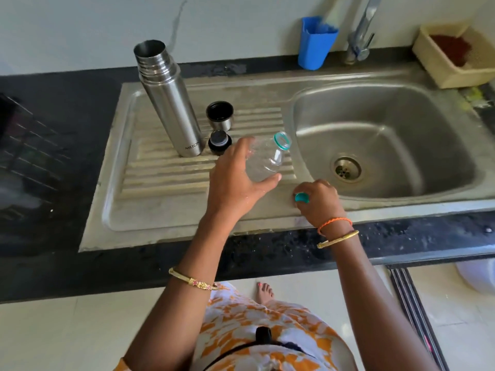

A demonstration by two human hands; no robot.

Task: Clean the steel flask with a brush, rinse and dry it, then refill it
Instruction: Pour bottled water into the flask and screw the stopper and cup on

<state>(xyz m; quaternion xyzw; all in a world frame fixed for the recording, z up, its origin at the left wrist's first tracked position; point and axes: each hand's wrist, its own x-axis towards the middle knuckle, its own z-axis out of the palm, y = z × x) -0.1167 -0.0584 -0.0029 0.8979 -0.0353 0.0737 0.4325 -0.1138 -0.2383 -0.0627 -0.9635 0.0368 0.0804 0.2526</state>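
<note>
Far left of frame: dark wire rack [24, 145] on black table [67, 263], blurry, can't tell contents. Steel drainboard [160, 204] set into table, left-centre. Flask [168, 100] stands upright on drainboard ribs, upper left-centre, mouth open, no lid on, "MILTON" near base. Just right of flask: steel cup lid [220, 115] standing mouth up, black inside; nearer the camera, black stopper [219, 142] close to flask base, can't tell if touching it.

Centre: left hand [235, 180] wrapped round clear plastic bottle [265, 159], thumb on near side, fingers behind. Bottle tilted, neck pointing up-right toward the basin, green ring at the neck, uncapped. Bottle held over right end of drainboard, apart from flask. Gold bangle [192, 281] on left forearm.

Right of centre: right hand [318, 199] curled on sink edge betw drainboard and basin, pinching teal cap [302, 197] in fingers. Orange thread [334, 223] and gold bangle on that wrist.

Right: sink basin [442, 170] w/ drain [347, 169] at bottom. Upper right: blue cup [316, 44] against wall, tap [361, 36] beside it, cream tub [434, 57] w/ red-brown stuff at far right corner.

Bottom: orange-white print dress, bare foot [265, 291] on pale floor tile.
</note>
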